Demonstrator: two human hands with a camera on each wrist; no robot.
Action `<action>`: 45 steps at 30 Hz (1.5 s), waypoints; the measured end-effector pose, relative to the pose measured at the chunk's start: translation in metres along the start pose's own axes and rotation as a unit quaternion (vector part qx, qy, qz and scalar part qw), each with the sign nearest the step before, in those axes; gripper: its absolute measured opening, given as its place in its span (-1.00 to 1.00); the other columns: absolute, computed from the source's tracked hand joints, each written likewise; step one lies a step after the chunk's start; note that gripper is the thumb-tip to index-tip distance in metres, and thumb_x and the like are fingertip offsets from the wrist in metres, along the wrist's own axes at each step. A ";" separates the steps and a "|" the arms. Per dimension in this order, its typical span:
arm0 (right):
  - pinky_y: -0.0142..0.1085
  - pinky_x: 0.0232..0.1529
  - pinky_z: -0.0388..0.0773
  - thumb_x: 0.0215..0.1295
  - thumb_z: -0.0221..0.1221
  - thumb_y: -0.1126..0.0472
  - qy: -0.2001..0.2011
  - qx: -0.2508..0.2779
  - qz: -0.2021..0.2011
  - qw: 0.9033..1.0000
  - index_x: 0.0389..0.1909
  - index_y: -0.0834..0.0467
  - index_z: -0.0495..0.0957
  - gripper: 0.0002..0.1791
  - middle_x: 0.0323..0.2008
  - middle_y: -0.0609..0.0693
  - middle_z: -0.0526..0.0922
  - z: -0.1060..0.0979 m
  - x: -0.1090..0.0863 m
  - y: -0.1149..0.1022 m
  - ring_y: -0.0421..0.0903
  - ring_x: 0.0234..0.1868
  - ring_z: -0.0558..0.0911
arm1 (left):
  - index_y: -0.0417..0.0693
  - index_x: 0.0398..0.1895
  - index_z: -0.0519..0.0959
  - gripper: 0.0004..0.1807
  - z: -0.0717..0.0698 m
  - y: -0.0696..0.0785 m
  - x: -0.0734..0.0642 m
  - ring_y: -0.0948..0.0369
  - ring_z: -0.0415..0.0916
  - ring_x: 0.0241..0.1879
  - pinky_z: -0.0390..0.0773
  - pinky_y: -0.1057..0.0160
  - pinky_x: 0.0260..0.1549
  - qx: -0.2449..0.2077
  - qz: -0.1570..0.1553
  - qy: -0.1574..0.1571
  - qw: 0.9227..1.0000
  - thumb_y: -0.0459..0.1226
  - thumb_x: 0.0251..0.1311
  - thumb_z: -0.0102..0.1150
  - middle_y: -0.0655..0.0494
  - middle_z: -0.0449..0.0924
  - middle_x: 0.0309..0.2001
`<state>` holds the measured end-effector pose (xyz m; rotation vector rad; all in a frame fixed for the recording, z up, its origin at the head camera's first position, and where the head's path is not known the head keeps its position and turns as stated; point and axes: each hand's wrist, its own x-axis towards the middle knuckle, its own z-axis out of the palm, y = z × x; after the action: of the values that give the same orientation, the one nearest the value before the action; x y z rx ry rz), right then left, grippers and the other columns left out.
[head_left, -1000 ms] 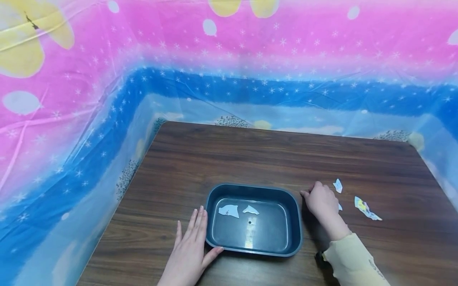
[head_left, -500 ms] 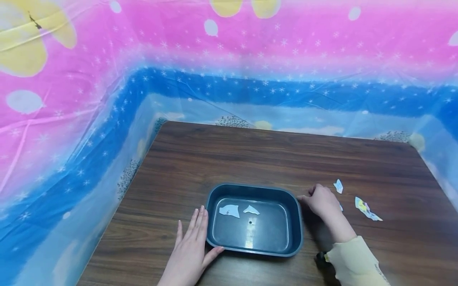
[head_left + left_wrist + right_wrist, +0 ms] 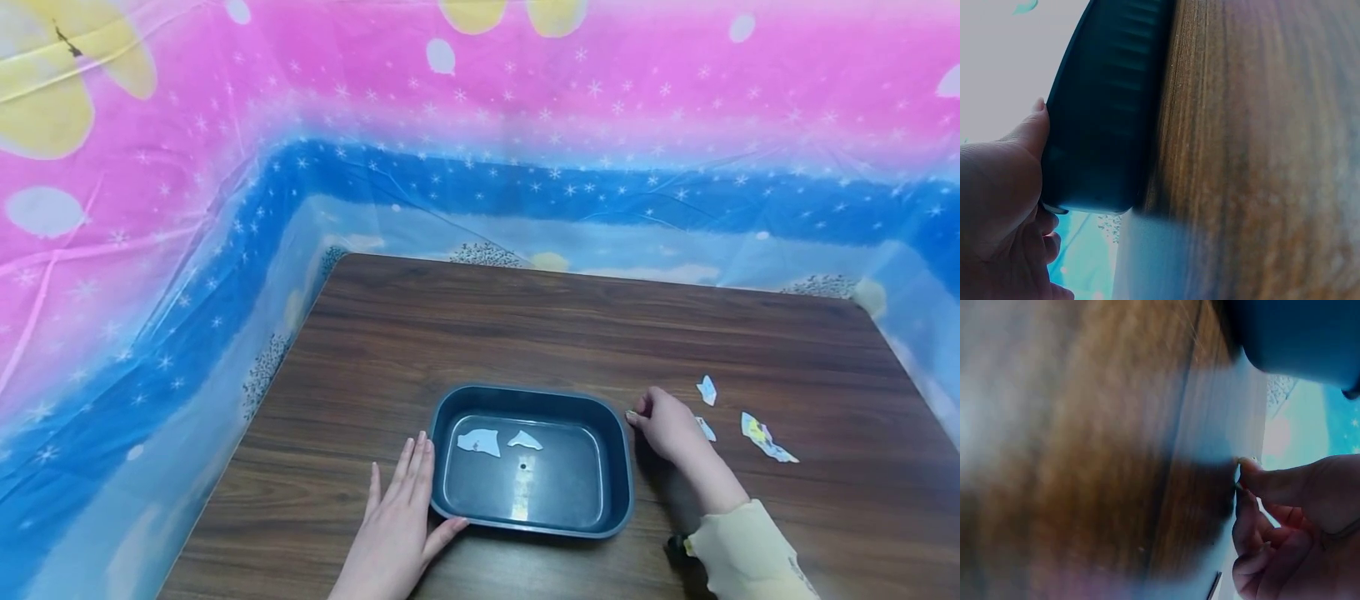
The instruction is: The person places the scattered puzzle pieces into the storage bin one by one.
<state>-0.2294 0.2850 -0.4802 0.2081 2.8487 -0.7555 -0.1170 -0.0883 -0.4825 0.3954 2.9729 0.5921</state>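
Observation:
A dark grey rectangular plastic tray [image 3: 525,527] stands on the wooden table. Two white torn paper pieces [image 3: 480,442] lie inside it. My left hand [image 3: 401,512] rests against the tray's left wall, fingers straight, the thumb at the front rim; the left wrist view shows the thumb [image 3: 1032,128] on the tray's edge. Just right of the tray, my right hand [image 3: 666,423] pinches a thin scrap between thumb and forefinger, low over the table. The fingertips [image 3: 1249,467] hide most of that scrap. Beyond this hand lies a printed paper piece [image 3: 705,429], partly covered by it.
Two more torn paper pieces lie on the right of the table [image 3: 525,325]: a small pale one [image 3: 707,390] and a longer, colourful one [image 3: 768,438]. A pink and blue patterned cloth [image 3: 480,183] hangs around the table's back and left edges.
My right hand has shifted slightly left toward the tray's right wall, uncovering more of the paper piece behind it. The left hand and the tray have kept their places.

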 end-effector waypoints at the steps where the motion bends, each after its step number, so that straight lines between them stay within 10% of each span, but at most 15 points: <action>1: -0.03 -0.25 0.50 0.42 0.26 0.23 0.006 0.000 -0.008 1.000 -0.26 0.25 0.47 -0.81 -0.37 0.13 0.56 0.002 -0.001 0.000 0.08 -0.32 0.53 | -0.19 0.63 -0.03 0.08 0.000 0.000 0.000 -0.04 -0.16 0.60 -0.13 -0.41 0.41 0.001 0.000 0.001 1.000 0.33 0.32 0.05 -0.09 -0.12 0.63; 12: -0.22 -0.47 0.55 0.40 0.29 0.22 0.162 0.039 -0.111 0.980 -0.18 0.19 0.64 -0.89 -0.34 0.07 0.71 0.005 -0.033 -0.038 -0.06 -0.45 0.59 | -0.18 0.63 -0.02 0.09 0.000 -0.001 0.001 -0.02 -0.21 0.60 -0.15 -0.43 0.40 0.002 -0.002 -0.018 1.000 0.35 0.31 0.03 -0.08 -0.12 0.63; 19: -0.12 -0.44 0.66 0.21 0.43 0.33 0.261 -0.061 -0.245 0.932 -0.26 0.19 0.69 -0.88 -0.37 0.05 0.76 0.007 -0.057 -0.074 -0.01 -0.43 0.70 | -0.16 0.63 -0.02 0.09 -0.001 -0.003 0.002 -0.01 -0.21 0.60 -0.15 -0.43 0.40 0.009 0.002 -0.019 1.000 0.36 0.31 0.02 -0.06 -0.12 0.63; 28: -0.16 -0.39 0.64 0.25 0.40 0.29 0.100 -0.083 -0.191 0.973 -0.33 0.06 0.72 -0.93 -0.39 -0.07 0.74 0.021 -0.061 -0.087 -0.14 -0.41 0.68 | -0.16 0.63 -0.02 0.10 -0.002 -0.002 0.003 -0.03 -0.19 0.60 -0.17 -0.44 0.39 0.005 -0.001 -0.022 1.000 0.37 0.30 0.01 -0.08 -0.12 0.63; 40: -0.22 -0.56 0.54 0.11 0.46 0.31 0.107 -0.200 -0.201 0.953 -0.53 0.10 0.64 -0.83 -0.61 -0.06 0.60 0.048 -0.054 -0.089 -0.14 -0.57 0.52 | -0.18 0.63 -0.02 0.10 -0.001 -0.002 0.002 -0.04 -0.19 0.60 -0.14 -0.44 0.39 0.004 -0.003 -0.021 1.000 0.36 0.31 0.03 -0.09 -0.12 0.62; 45: -0.21 -0.47 0.61 0.13 0.45 0.35 0.163 -0.141 -0.223 0.951 -0.45 0.13 0.68 -0.88 -0.50 -0.03 0.64 0.047 -0.054 -0.085 -0.08 -0.48 0.61 | -0.17 0.63 -0.03 0.10 0.000 -0.002 0.002 -0.03 -0.18 0.60 -0.14 -0.43 0.40 0.002 -0.003 -0.015 1.000 0.35 0.31 0.04 -0.08 -0.13 0.62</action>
<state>-0.1858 0.1836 -0.4681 -0.4028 3.3231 -0.3954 -0.1193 -0.0892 -0.4829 0.3933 2.9463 0.5739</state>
